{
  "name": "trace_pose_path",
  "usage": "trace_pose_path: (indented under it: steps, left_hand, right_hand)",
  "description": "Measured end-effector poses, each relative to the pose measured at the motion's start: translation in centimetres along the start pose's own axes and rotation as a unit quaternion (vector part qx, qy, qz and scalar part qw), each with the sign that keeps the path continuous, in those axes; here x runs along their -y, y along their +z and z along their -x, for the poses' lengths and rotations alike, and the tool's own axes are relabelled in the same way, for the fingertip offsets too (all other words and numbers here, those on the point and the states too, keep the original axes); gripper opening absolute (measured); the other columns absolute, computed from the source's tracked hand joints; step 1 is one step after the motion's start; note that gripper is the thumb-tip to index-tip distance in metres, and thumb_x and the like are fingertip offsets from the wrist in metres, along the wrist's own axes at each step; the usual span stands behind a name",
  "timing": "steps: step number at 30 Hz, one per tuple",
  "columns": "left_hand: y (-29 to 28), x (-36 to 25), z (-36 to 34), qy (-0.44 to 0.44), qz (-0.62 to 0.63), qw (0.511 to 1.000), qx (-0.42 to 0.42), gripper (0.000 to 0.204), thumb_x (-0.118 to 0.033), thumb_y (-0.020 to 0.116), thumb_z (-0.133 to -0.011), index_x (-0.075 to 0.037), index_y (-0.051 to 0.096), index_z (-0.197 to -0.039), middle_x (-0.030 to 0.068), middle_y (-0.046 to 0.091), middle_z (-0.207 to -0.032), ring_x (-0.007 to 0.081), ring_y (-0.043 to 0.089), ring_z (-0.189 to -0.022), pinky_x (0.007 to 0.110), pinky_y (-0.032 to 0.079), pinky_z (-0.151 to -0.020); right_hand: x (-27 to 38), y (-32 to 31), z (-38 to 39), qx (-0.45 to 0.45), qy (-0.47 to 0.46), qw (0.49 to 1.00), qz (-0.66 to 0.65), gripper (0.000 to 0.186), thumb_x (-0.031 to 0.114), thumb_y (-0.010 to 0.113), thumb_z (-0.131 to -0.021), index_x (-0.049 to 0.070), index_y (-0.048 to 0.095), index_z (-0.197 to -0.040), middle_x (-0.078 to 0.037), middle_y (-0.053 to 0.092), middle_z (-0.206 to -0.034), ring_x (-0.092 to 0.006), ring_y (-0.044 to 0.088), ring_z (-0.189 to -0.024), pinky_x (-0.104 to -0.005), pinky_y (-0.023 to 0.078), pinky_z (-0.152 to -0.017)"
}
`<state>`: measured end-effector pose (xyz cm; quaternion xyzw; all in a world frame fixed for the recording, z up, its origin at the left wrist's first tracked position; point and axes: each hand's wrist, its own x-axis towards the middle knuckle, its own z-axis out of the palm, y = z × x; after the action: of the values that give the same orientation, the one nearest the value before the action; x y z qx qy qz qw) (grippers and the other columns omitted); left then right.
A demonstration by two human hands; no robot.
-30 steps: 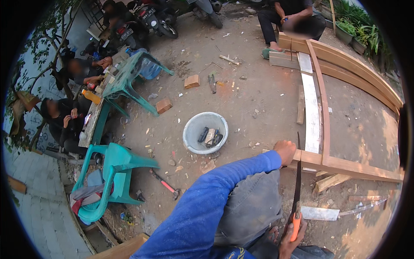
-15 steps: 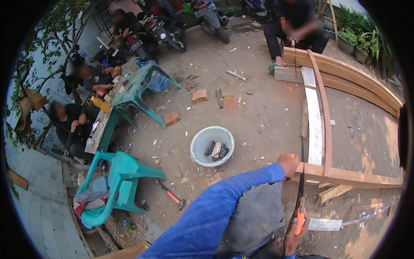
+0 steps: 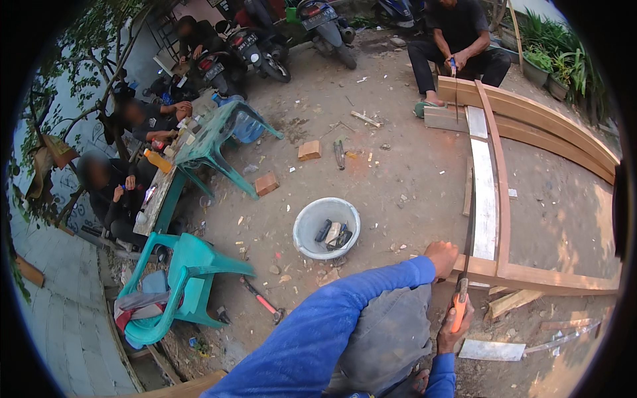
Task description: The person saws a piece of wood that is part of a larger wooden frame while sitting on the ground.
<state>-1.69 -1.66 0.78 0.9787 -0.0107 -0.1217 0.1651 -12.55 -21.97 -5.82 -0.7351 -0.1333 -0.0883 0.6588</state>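
My right hand is closed round the orange and black handle of a handsaw. The saw's long dark blade points away from me and crosses a wooden beam close to its left end. That same end is under my left hand, whose fingers are curled over the wood, left of the blade. The beam forms the near side of a wooden frame, where an upright reddish-brown piece meets it. A white-faced board lies inside the frame, beside the blade.
Across the frame a co-worker saws planks. A grey bucket holds tools and wood bits. A red-handled hammer and pliers lie on the ground. Left are a green chair, a green table, and seated people.
My right hand has pushed the saw forward, away from me, so its handle is now nearer the beam. My left hand has stayed at the beam's end.
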Motion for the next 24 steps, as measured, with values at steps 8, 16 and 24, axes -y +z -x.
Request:
trace_pose_path:
  steps: [8,16,24]
  left_hand:
    - [-0.5,0.3,-0.2,0.006,-0.006,1.000,0.012,0.038,-0.018,0.081,-0.068,-0.001,0.070,-0.101,0.0206,0.073,-0.105,0.0384,0.073,-0.100,0.046,0.060,-0.081]
    - [1.2,0.2,-0.1,0.036,-0.003,0.997,-0.066,0.032,-0.010,0.075,-0.067,-0.001,0.072,-0.098,0.0215,0.075,-0.092,0.0380,0.075,-0.088,0.046,0.061,-0.076]
    - [0.5,0.9,0.8,0.024,0.019,0.996,-0.079,0.020,-0.007,0.073,-0.067,-0.002,0.075,-0.087,0.0216,0.075,-0.087,0.0373,0.076,-0.087,0.046,0.062,-0.076]
  right_hand:
    - [9.8,-4.4,2.7,0.049,0.165,0.983,0.059,0.048,0.021,0.058,-0.101,-0.006,0.051,-0.140,-0.018,0.063,-0.127,-0.0242,0.061,-0.111,-0.0353,0.046,-0.098]
    - [18.0,-8.3,6.1,0.090,0.073,0.972,0.204,0.042,0.019,0.057,-0.103,-0.006,0.054,-0.136,-0.018,0.066,-0.119,-0.0261,0.065,-0.101,-0.0354,0.052,-0.088]
    - [12.5,-1.6,-3.7,0.102,0.193,0.973,0.078,0.035,0.022,0.057,-0.105,-0.003,0.057,-0.129,-0.013,0.064,-0.109,-0.0198,0.062,-0.093,-0.0326,0.051,-0.078]
